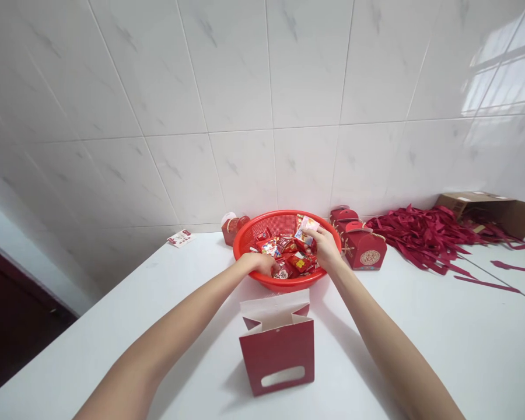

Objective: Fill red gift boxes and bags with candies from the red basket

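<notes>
A red plastic basket (pixel 271 284) holds several wrapped sweets (pixel 287 244), mostly red. Inside its right part, my right hand (pixel 324 244) is closed on a pink and white packet (pixel 310 224). My left hand (pixel 265 264) reaches over the near left rim, its fingers curled down at the sweets; what they hold, if anything, is hidden. Nearer to me, between my forearms, a dark red paper box (pixel 280 353) stands upright on the white table (pixel 192 373), its top open and an oval cut-out low on its front.
Closed red gift boxes (pixel 364 248) stand right of the basket, and a small red box (pixel 231 228) stands at its left. Farther right lie a heap of dark red ribbons (pixel 429 236) and an open cardboard box (pixel 507 211). Printed cards (pixel 181 238) lie near the tiled wall.
</notes>
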`<state>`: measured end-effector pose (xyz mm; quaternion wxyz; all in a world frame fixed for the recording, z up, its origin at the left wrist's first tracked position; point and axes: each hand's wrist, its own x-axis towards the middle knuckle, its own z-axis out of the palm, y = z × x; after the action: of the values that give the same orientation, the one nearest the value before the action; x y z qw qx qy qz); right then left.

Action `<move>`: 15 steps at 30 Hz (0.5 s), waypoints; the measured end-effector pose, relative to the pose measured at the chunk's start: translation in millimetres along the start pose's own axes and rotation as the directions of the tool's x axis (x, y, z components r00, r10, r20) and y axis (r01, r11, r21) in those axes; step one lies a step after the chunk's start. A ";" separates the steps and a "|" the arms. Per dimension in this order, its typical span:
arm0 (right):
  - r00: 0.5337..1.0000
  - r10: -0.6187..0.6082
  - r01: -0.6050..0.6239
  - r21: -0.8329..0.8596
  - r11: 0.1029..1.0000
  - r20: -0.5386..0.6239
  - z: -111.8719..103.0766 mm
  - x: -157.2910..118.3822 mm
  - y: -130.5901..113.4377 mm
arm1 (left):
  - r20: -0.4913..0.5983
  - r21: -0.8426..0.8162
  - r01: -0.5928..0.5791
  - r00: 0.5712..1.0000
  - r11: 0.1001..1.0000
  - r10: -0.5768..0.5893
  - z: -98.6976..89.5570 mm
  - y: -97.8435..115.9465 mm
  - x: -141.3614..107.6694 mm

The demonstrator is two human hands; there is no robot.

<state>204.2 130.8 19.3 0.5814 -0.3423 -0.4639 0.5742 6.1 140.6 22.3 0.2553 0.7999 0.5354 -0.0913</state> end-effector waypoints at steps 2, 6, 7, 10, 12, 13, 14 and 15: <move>1.000 0.007 -0.006 -0.022 1.000 0.013 0.5 -2.1 -0.4 | -0.019 -0.013 -0.025 1.000 1.000 0.025 3.0 4.3 -3.3; 1.000 -0.006 0.007 -0.047 0.999 0.024 2.3 -5.4 -1.0 | -0.049 -0.049 -0.069 0.997 0.996 0.066 8.9 12.6 -8.5; 1.000 -0.009 0.010 -0.049 0.999 0.024 2.7 -5.7 -0.7 | -0.054 -0.060 -0.083 0.995 0.995 0.080 10.5 13.9 -9.7; 1.000 -0.005 0.005 -0.046 0.999 0.011 4.2 -5.6 1.2 | -0.100 -0.121 -0.154 0.985 0.981 0.143 15.8 15.0 -13.1; 1.000 -0.004 0.003 -0.040 0.999 -0.010 5.2 -5.6 2.6 | -0.154 -0.182 -0.199 0.973 0.963 0.172 20.1 14.0 -14.9; 1.000 -0.005 0.004 -0.038 0.999 -0.022 5.7 -5.9 3.1 | -0.178 -0.216 -0.208 0.969 0.954 0.171 22.3 13.3 -15.6; 1.000 -0.008 0.007 -0.038 0.999 -0.029 6.0 -6.4 3.3 | -0.203 -0.247 -0.208 0.966 0.946 0.160 24.4 12.6 -15.9; 1.000 -0.011 0.010 -0.041 0.999 -0.029 6.1 -7.0 3.2 | -0.234 -0.271 -0.204 0.962 0.941 0.141 26.2 11.9 -16.1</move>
<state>198.0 123.5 17.4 0.5840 -0.3601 -0.4688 0.5563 13.6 110.8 10.4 0.3197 0.8024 0.4944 0.0973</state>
